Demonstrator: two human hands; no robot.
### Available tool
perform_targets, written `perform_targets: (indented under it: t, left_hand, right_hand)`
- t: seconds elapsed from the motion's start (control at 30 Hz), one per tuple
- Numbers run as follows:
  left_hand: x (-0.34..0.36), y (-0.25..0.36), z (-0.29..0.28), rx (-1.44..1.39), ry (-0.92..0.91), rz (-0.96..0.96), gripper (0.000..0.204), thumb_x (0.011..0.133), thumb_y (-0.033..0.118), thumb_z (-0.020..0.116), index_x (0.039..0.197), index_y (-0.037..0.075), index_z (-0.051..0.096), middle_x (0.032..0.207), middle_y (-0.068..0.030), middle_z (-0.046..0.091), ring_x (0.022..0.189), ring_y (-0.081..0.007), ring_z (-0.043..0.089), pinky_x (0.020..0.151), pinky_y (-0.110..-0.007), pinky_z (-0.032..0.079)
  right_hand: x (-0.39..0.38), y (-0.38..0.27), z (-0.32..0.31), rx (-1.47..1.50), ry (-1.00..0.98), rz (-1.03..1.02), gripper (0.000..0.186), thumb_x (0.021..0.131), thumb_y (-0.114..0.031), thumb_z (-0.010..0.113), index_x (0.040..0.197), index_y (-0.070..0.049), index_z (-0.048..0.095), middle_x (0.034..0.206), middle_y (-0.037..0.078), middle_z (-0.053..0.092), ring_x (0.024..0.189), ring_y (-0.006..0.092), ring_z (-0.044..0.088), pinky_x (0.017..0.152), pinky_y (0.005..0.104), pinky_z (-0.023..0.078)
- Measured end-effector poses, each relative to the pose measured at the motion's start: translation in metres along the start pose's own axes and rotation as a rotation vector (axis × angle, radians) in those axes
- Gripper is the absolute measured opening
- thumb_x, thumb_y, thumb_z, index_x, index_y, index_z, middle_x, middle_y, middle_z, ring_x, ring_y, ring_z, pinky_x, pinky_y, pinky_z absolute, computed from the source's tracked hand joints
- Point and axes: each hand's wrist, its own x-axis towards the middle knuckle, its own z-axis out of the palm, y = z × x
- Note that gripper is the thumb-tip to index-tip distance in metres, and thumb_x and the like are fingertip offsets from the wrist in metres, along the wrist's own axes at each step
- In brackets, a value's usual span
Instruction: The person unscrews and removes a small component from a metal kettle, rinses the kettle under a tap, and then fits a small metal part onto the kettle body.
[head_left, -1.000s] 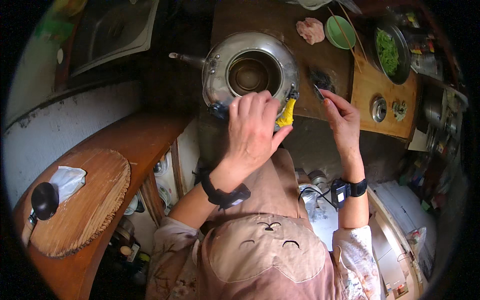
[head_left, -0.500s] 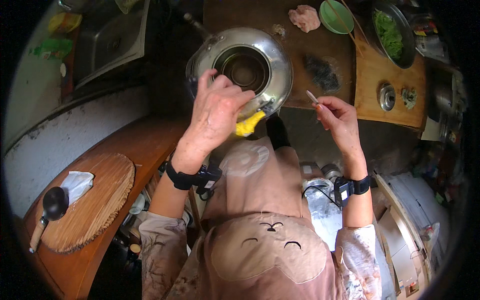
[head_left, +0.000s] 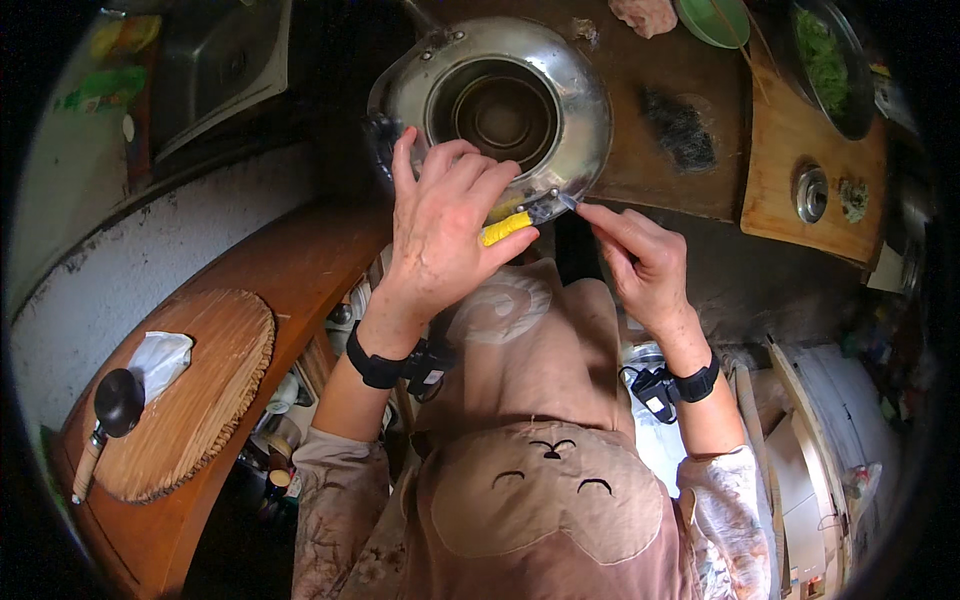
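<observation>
The fingers of the left hand are wrapping closed around a yellow-handled utility knife, the yellow handle showing beneath the palm and the thin blade projecting rightward; the hand is lying over the near rim of a wide steel pot, apparently so that the rim is steadying the grip; the fingertips of the right hand are pinching closed on the blade's tip, just at the pot's edge, a hold that suits a small, sharp part better than a full grasp; both wrists are wearing black bands, each carrying a small black device; the pot is standing open and looking empty on a dark wooden surface, close against the person's body, within easy reach of both hands; beyond it a dark scouring pad is lying on the same surface; farther right a pale cutting board is carrying a small metal cap, with a dark pan of chopped greens and a green dish behind; at far left a round woven lid is resting on a side counter, bearing a black-headed ladle and a crumpled white cloth; a steel sink is sitting at upper left.
</observation>
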Motion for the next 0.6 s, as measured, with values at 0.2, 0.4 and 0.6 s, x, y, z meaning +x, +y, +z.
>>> perform_targets:
  t: [0.2,0.4,0.6]
  left_hand:
    - [0.0,-0.002,0.004,0.003,0.007,0.002,0.051,0.073,0.032,0.083,0.115,0.007,0.07,0.107,-0.0054,0.068,0.11,-0.0276,0.058,0.116,-0.063,0.023]
    - [0.001,-0.002,0.005,0.002,-0.005,0.0,0.051,0.072,0.031,0.083,0.115,0.007,0.07,0.107,-0.0054,0.068,0.109,-0.0271,0.058,0.116,-0.063,0.022]
    - [0.002,-0.001,0.005,-0.015,-0.03,-0.017,0.052,0.071,0.031,0.084,0.115,0.008,0.07,0.102,-0.0044,0.069,0.107,-0.0263,0.059,0.117,-0.062,0.021]
  right_hand:
    - [0.001,0.002,0.008,0.037,0.027,-0.021,0.034,0.085,0.004,0.07,0.117,-0.009,0.074,0.075,0.012,0.066,0.063,0.0267,0.065,0.058,0.0331,0.051]
    - [0.003,0.001,0.014,0.182,0.03,0.15,0.019,0.093,-0.003,0.068,0.11,-0.003,0.074,0.082,0.012,0.072,0.065,0.0182,0.067,0.06,0.03,0.052]
    - [-0.007,0.001,0.027,0.369,0.0,0.381,0.018,0.098,-0.007,0.065,0.111,0.002,0.072,0.09,0.009,0.076,0.077,0.0118,0.068,0.069,0.0273,0.053]
